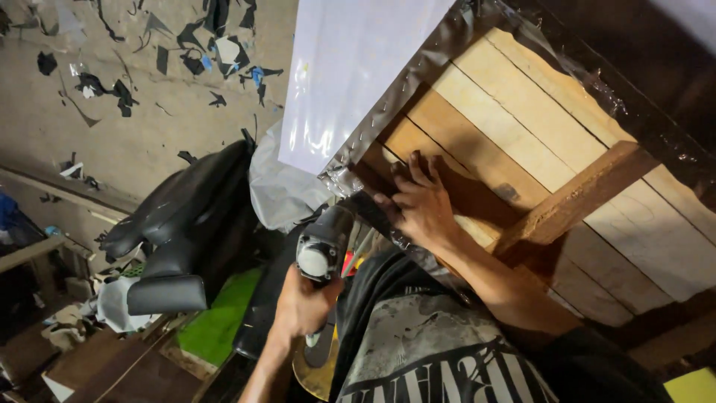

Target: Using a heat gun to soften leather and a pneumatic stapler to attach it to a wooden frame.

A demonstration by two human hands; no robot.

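One wooden frame (537,142) of pale boards, crossed by one darker brace (574,198), fills the view from twelve to four o'clock. Clear plastic sheet (418,82) is drawn over its edge, with a row of staples along the fold, and one white panel (350,67) shows at twelve o'clock. The right hand (421,201) lies flat near the centre, fingers spread apart, pressing the plastic onto the boards. At seven o'clock from it, the left hand (302,302) is clamped around the grip of one staple gun (322,250), whose nose points up at the frame's edge, just beside the right hand. No container shows. Black seat cushions (183,216) lie at nine o'clock; black scraps (119,93) litter the floor (134,142) at ten o'clock.
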